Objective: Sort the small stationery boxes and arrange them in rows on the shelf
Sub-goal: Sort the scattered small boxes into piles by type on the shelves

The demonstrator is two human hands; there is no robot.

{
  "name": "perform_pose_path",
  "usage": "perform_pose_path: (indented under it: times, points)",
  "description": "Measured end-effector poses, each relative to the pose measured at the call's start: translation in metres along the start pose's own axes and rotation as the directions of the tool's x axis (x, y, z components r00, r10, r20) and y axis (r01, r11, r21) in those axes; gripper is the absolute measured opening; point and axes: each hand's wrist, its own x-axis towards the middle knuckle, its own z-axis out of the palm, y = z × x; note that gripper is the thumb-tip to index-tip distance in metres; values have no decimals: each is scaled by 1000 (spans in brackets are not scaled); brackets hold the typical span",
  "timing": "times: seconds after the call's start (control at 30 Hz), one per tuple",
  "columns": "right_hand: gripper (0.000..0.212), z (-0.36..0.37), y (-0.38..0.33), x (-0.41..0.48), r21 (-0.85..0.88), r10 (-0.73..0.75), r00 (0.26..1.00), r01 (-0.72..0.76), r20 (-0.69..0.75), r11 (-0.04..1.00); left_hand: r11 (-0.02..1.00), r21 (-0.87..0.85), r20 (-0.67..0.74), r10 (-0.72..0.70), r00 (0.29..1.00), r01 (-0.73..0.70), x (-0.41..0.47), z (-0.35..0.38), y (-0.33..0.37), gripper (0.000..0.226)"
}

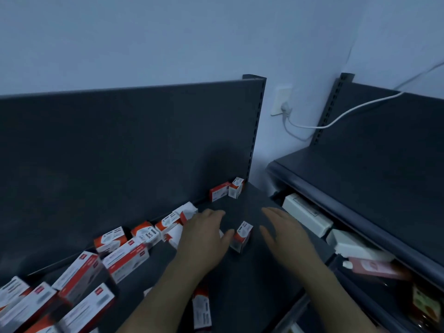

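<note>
A small box (241, 236) stands between the hands. The left hand (204, 239) has loose straight fingers, its thumb touching the box. The right hand (286, 234) lies flat just beside it.

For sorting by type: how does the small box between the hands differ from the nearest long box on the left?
The small box is short and upright; the long box is longer and lies down. The left hand is beside the small box; none nears the long box. Both are red and white.
</note>
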Motion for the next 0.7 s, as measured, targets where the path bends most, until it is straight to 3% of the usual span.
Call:
perform_pose_path:
  times: [0.13, 0.23, 0.47, 0.6, 0.7]
  points:
    - [37, 3, 19, 40, 31, -103, 995, 102, 5, 994, 999, 8, 135, -48, 990, 47, 18, 18, 14, 51]
    - [36, 7, 31, 74, 68, -194, 980, 191, 34, 979, 994, -34, 196, -93, 976, 102, 26, 26, 21, 32]
    - [36, 24, 39, 145, 117, -347, 925, 331, 157, 936, 957, -44, 110, -280, 954, 286, 37, 31, 31, 18]
    - [49, 42, 51, 172, 110, -413, 886, 398, 209, 911, 922, -92, 47, -372, 927, 375, 35, 36, 33, 9]
    - [28, 46, 56, 176, 136, -400, 891, 378, 215, 916, 893, -130, -3, -436, 900, 432, 33, 36, 34, 13]
